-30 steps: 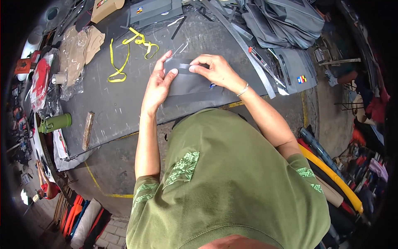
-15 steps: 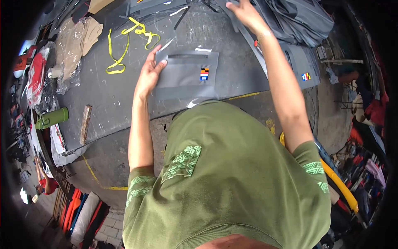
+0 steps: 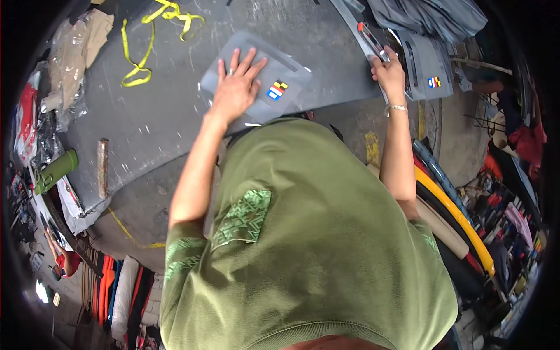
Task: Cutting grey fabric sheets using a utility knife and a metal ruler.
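My left hand [image 3: 236, 87] lies flat, fingers spread, on a grey plastic-like panel [image 3: 291, 87] with a dark slot and a small multicoloured patch [image 3: 277, 90]. The panel sits at an angle near the table's front edge. Further right, my right hand [image 3: 389, 76] has its fingers closed around the near end of a slim red-and-silver utility knife [image 3: 369, 38]. The knife points away from me, over a long grey strip at the table's right side. Beside that hand lies a second grey panel [image 3: 429, 64] with a similar patch.
Folded grey material [image 3: 426, 17] is heaped at the far right. A yellow strap [image 3: 140, 64] curls on the dark table [image 3: 169, 111]. At left are a wooden stick [image 3: 103, 168], a green cylinder [image 3: 56, 171] and plastic-wrapped brown pieces [image 3: 79, 52]. Fabric rolls [image 3: 122, 297] stand below.
My left hand has moved from the panel's left edge to flat on top of it, and the panel has turned. My right hand has come back from the far side to the utility knife.
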`<state>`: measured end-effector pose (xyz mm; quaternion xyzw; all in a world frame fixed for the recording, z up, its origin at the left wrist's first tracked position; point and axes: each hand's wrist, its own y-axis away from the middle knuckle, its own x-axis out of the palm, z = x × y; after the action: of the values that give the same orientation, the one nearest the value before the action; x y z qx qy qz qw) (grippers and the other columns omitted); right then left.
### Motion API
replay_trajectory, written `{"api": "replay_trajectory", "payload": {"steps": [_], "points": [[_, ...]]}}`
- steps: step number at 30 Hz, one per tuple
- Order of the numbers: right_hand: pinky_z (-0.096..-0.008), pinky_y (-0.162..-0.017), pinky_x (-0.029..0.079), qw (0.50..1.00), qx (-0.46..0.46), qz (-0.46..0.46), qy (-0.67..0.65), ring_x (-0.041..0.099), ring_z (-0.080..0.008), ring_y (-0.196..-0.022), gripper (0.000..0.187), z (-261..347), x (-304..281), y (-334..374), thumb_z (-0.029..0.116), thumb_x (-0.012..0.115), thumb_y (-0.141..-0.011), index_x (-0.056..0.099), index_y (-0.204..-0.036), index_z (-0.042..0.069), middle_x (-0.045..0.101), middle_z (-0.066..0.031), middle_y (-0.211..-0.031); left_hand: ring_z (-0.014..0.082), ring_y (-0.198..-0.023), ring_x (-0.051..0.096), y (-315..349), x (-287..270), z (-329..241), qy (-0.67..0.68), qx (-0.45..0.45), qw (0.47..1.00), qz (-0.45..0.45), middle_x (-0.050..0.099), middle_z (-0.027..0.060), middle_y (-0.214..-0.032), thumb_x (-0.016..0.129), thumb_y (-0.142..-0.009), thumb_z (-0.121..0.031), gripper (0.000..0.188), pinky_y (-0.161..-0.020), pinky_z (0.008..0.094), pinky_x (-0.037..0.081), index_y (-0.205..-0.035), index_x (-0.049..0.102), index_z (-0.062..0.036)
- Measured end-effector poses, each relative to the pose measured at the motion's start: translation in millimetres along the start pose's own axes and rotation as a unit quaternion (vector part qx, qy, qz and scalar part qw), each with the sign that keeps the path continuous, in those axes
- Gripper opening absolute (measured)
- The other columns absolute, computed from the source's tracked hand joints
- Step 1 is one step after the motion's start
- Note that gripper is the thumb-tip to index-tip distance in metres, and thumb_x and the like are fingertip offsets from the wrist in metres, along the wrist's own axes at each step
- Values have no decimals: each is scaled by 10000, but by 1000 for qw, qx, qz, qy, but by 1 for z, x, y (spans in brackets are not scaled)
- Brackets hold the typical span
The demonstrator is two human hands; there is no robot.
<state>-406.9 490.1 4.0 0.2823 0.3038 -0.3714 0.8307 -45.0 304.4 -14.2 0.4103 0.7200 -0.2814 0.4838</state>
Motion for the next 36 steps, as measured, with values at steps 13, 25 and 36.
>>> {"api": "replay_trajectory", "payload": {"steps": [13, 25, 36], "points": [[-265, -586, 526, 997, -10, 27, 73, 687, -99, -584, 570, 8, -2, 1, 370, 751, -927, 608, -1422, 129, 744, -42, -727, 450, -1496, 297, 15, 12, -27, -9, -136, 984, -112, 425, 223, -1525, 672, -926, -564, 772, -1202, 658, 226, -1501, 485, -86], [-470, -978, 560, 800, -98, 192, -560, 666, -365, -1177, 474, 6, -15, 38, 151, 572, -1008, 500, -1457, 19, 645, -184, -1228, 401, -1555, 217, 20, 2, 6, 39, -81, 989, -118, 332, 117, -1654, 497, -1071, -236, 475, -1224, 668, 160, -1543, 449, -218], [-333, -636, 593, 937, -21, 51, -345, 689, -200, -736, 593, 6, 8, 60, 86, 579, -992, 358, -1542, 78, 670, -130, -1055, 386, -1547, 242, 87, 0, 29, 66, -113, 986, -102, 354, 175, -1623, 601, -1028, -371, 599, -1252, 579, 176, -1539, 438, -104]]}}
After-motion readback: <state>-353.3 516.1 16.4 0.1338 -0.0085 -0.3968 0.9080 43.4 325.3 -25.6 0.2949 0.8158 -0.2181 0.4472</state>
